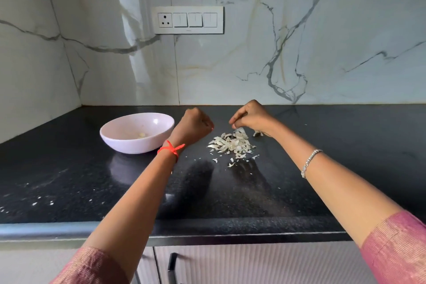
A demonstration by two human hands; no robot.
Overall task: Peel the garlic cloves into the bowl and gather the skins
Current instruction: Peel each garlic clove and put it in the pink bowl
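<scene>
Skins: a loose pile of thin, pale, papery garlic skins point(231, 144) lies on the black speckled stone counter point(69, 180), just under the right fingertips.
Right hand point(251, 117): fingers pinched nearly closed, touching the top skins; I cannot tell if they hold any.
Left hand point(196, 125): curled into a fist beside the pile; what is inside is hidden.
Bowl: round pale pink bowl point(115, 136), left of the left fingers, with peeled garlic inside.
Risk: light skins may scatter if a hand sweeps fast.
</scene>
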